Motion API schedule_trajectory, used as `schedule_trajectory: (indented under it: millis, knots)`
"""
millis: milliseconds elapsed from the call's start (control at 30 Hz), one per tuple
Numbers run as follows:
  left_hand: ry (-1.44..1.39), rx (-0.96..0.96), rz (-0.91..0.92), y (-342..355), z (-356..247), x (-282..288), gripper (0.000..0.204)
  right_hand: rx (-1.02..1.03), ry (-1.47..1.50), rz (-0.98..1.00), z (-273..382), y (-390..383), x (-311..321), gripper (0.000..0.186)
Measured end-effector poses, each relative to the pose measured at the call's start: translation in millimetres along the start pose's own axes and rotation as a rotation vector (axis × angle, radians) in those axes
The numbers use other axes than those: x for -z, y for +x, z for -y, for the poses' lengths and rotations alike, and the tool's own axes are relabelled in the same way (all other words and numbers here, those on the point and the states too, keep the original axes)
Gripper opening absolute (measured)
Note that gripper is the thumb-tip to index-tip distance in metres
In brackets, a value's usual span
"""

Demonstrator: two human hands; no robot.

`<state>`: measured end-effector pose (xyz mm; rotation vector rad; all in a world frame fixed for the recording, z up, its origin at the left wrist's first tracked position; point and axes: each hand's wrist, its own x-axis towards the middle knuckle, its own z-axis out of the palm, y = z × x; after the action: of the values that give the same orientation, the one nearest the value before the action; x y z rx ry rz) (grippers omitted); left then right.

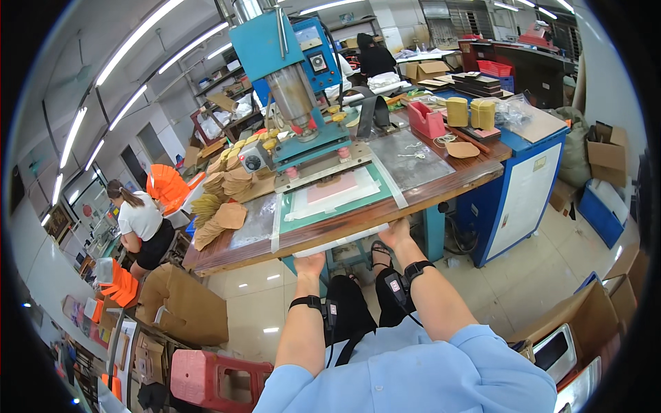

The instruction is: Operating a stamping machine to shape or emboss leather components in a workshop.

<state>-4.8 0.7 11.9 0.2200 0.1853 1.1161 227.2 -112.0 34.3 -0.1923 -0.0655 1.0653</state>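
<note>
Both my hands are at a white bar (342, 240) just below the wooden table's front edge (458, 184). My left hand (308, 263) grips its left end and my right hand (395, 233) its right end, their fingertips partly hidden under it. Above them a teal press (306, 155) with a metal cylinder stands over a green mat (292, 217) holding white sheets (365, 194) and a pink piece (332, 183). Stacked tan pieces (231, 215) lie left of the press. A pink holder (425, 118), yellow blocks (457, 111) and cord (413, 153) lie to its right.
A blue cabinet (511, 213) stands right of the table. A red stool (206, 375) and large cardboard (179, 303) are at lower left, boxes (582, 310) at lower right. A seated person in white (140, 220) is at left; another in black (375, 58) is behind.
</note>
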Motion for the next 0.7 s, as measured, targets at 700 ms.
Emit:
schedule_trajectory:
  millis: [700]
  knots:
    - [0.082,-0.026,-0.011,-7,2,-7,0.041,-0.013,0.027,-0.027,0,-3,-3,0.044]
